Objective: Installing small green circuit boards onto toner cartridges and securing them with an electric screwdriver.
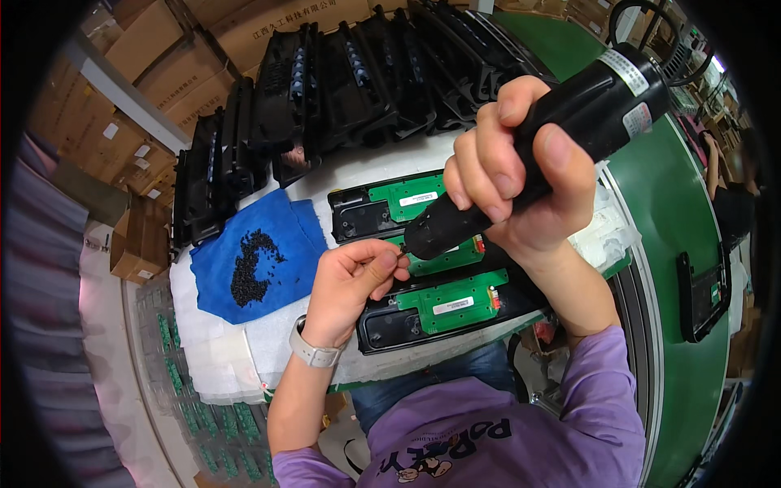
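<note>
My right hand (533, 175) is wrapped round a thick black electric screwdriver (598, 102), tilted with its nose down to the left. At that nose my left hand (358, 285) is closed in a pinch; whatever sits between its fingertips is too small to make out. Beneath them lie three black plastic housings in a row. Green circuit boards sit in the far housing (354, 215) and the near housing (382, 329); the middle board (447, 259) is partly hidden by the screwdriver and my hands. Left of them, small black screws (250, 281) lie heaped on a blue cloth (213, 264).
Black plastic housings (342, 89) stand packed along the table's back. White padding (309, 183) covers the worktop. Green boards in clear trays (207, 415) lie below on the left. Cardboard boxes (138, 106) are stacked behind. On the right, a green bench (667, 244) holds a black frame (700, 297).
</note>
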The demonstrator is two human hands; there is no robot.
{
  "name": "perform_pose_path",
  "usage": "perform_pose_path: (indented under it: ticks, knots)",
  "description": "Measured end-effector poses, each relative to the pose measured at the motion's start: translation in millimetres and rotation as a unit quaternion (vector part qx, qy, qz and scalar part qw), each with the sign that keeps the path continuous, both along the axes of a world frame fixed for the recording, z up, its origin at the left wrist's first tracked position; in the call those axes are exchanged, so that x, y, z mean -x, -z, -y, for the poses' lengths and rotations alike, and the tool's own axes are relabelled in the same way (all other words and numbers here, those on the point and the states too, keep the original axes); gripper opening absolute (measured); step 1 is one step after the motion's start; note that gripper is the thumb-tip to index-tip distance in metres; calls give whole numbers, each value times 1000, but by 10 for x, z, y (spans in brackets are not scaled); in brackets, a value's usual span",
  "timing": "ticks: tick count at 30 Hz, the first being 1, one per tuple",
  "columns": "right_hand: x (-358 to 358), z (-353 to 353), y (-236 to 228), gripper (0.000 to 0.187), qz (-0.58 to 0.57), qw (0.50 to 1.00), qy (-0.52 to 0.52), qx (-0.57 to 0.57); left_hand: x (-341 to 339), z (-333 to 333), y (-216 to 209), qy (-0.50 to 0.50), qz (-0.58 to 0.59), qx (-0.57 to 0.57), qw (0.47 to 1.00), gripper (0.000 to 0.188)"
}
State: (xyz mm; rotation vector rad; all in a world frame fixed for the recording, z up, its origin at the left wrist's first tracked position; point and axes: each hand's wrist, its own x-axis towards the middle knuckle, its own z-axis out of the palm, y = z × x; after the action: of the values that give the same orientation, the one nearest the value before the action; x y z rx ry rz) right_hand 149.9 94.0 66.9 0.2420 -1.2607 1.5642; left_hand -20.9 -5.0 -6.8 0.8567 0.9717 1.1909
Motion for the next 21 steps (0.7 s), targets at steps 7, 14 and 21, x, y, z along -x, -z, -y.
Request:
perform_pose_path:
  ticks: [7,14,21]
  knots:
    - [-21,-64,-75,22,117,989,53,74,-32,-34,-35,-124,-98,-27,987,25]
    - [129,-58,70,22,229,965,123,28,129,-72,10,-103,-16,-9,994,28]
    - [212,-53,116,20,246,963,102,34,52,-69,64,-89,-43,-25,995,17]
